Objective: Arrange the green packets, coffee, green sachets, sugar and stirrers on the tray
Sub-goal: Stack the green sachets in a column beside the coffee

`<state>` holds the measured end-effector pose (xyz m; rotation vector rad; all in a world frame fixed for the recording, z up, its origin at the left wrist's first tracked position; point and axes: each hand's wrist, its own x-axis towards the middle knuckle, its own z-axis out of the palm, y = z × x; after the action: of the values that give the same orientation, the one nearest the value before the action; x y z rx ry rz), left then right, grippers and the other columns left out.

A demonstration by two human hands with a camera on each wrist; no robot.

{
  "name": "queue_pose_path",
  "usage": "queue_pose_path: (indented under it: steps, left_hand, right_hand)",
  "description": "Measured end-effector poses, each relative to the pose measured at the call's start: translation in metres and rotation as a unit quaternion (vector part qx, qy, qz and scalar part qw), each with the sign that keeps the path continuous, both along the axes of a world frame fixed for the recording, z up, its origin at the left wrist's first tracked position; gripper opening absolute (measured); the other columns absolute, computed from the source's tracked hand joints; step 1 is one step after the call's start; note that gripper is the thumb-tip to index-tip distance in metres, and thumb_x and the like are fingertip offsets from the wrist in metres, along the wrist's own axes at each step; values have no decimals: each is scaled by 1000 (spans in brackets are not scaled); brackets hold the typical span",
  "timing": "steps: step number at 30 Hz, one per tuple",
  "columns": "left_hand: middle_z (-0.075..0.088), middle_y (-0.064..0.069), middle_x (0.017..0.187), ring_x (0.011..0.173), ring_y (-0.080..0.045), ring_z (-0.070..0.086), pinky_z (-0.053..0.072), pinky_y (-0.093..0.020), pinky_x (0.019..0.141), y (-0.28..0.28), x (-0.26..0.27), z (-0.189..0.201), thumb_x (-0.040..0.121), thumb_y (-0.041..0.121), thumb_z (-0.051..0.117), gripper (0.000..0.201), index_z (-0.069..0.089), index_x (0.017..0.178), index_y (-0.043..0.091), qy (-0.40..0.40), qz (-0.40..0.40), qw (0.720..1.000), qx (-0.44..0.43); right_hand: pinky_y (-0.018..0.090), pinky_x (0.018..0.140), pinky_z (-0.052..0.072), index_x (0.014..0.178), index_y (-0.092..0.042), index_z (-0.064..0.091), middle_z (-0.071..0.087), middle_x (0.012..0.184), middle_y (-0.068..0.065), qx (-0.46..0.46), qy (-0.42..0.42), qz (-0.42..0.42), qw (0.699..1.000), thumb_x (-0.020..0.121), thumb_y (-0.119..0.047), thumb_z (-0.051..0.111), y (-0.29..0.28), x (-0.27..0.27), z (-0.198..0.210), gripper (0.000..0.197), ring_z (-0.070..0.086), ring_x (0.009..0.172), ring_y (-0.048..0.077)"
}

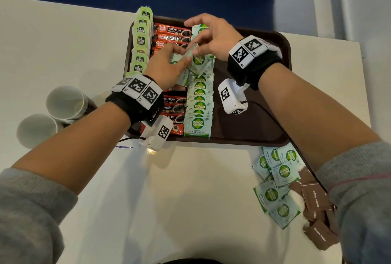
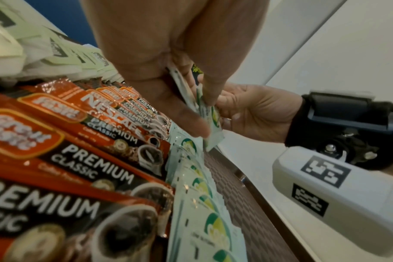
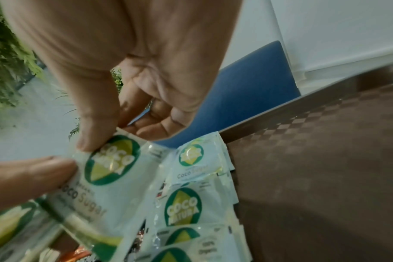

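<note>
A brown tray (image 1: 254, 119) holds a column of green tea packets (image 1: 140, 39), a column of red coffee sachets (image 1: 172, 31) and an overlapping row of green Coco Sugar sachets (image 1: 198, 105). Above the far half of that row, my left hand (image 1: 175, 60) grips a small stack of green sachets (image 2: 213, 124). My right hand (image 1: 196, 50) pinches the top sachet (image 3: 110, 168) of the stack between thumb and fingers. In the right wrist view a left fingertip (image 3: 29, 177) touches that sachet's edge. The tray's right half (image 3: 314, 177) is bare.
Loose green sachets (image 1: 275, 179) and brown sugar packets (image 1: 315, 200) lie on the white table near my right forearm. Two white paper cups (image 1: 63, 103) lie on their sides left of the tray. A blue wall runs behind the table's far edge.
</note>
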<state>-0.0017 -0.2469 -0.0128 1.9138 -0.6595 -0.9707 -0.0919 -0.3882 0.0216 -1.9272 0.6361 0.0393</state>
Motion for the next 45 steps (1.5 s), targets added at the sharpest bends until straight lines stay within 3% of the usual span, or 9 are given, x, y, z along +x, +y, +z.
queue_pose_path:
  steps: [4, 10, 12, 18, 21, 30, 36, 41, 45]
  left_hand:
    - [59, -10, 106, 85, -31, 67, 59, -42, 52, 0, -3, 2, 94, 30, 56, 15, 49, 100, 18, -9, -3, 1000, 0]
    - [65, -12, 103, 89, -34, 67, 57, -54, 70, -1, 0, 0, 94, 30, 55, 12, 49, 96, 20, 9, 50, 999, -15]
    - [65, -9, 103, 90, -32, 67, 56, -53, 75, -2, 2, -2, 94, 30, 56, 14, 51, 101, 18, 9, 59, 998, -9]
    - [52, 7, 100, 85, -12, 61, 60, -39, 56, -5, 6, -8, 94, 25, 57, 12, 52, 105, 21, 25, 90, 995, -21]
    - [54, 7, 103, 91, -17, 63, 60, -46, 66, -3, 10, -11, 92, 27, 60, 14, 53, 104, 23, 17, 94, 995, -20]
    - [55, -8, 117, 84, -17, 64, 59, -33, 53, -3, 8, -12, 92, 21, 60, 15, 51, 105, 19, 48, 97, 994, -25]
    - [56, -6, 113, 81, -16, 64, 59, -35, 53, -2, 9, -11, 92, 22, 60, 15, 50, 103, 20, 47, 96, 994, -25]
    - [56, -2, 105, 75, -14, 64, 59, -33, 52, -1, 8, -12, 92, 21, 60, 17, 50, 105, 18, 44, 94, 994, -27]
    - [57, -3, 107, 74, -13, 65, 58, -31, 50, -1, 7, -11, 92, 22, 60, 16, 50, 104, 19, 45, 95, 994, -25]
  right_hand:
    - [14, 74, 51, 122, -18, 52, 68, 88, -5, -2, -12, -40, 999, 76, -11, 76, 0, 1, -7, 53, 65, 73, -3]
    - [20, 66, 54, 86, -23, 63, 67, 80, 0, 43, 21, -91, 995, 79, -19, 75, -3, -9, -23, 15, 65, 70, 6]
    - [18, 63, 55, 87, -17, 64, 65, 76, 3, 76, 10, -104, 992, 82, -9, 70, -6, -11, -26, 12, 63, 61, 4]
    - [14, 62, 51, 106, -9, 66, 61, 78, -1, -28, -14, -191, 981, 89, -7, 62, -25, -8, -30, 18, 58, 64, 2]
    - [16, 68, 52, 106, -12, 68, 60, 77, -6, -71, -1, -208, 975, 89, -11, 62, -31, -5, -38, 19, 57, 68, 4]
    - [28, 82, 53, 96, -24, 67, 62, 83, 1, -115, 39, -212, 970, 86, -17, 66, -28, -6, -57, 12, 57, 73, 10]
    - [25, 80, 53, 90, -26, 65, 61, 83, 1, -115, 39, -218, 968, 83, -16, 69, -28, -8, -60, 13, 57, 72, 8]
    - [9, 69, 45, 100, -19, 67, 58, 82, -6, -139, 48, -217, 965, 83, -12, 68, -31, -6, -57, 18, 54, 75, 4]
    - [13, 78, 47, 103, -19, 66, 61, 91, -8, -143, 57, -215, 964, 82, -10, 70, -32, -4, -58, 23, 57, 84, 3]
